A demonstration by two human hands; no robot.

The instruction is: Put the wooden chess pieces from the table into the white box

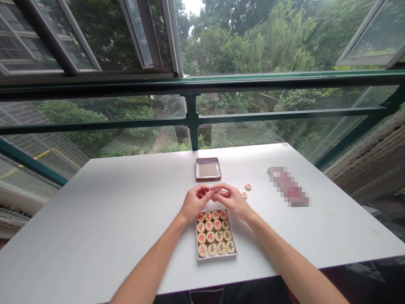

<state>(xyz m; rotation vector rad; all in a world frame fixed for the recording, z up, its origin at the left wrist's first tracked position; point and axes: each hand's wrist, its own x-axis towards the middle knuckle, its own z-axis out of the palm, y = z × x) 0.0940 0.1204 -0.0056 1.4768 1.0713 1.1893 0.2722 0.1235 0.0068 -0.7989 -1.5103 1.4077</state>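
My left hand [196,202] and my right hand [231,201] meet just beyond a shallow box [217,258], their fingertips pinched together. Whatever lies between those fingers is too small and hidden to make out. Rows of round wooden Chinese chess pieces [209,226] fill the visible part of the box, some marked in red and others in black. Two loose red-marked pieces lie to the right: one chess piece [248,186] in full sight, the other chess piece [244,195] right by my right hand and partly covered by it.
Beyond my hands sits a box lid [208,169], inner side up. A blurred pinkish object [287,185] is on the right of the white table [126,219]. A green railing [191,122] with glass runs along the table's far edge.
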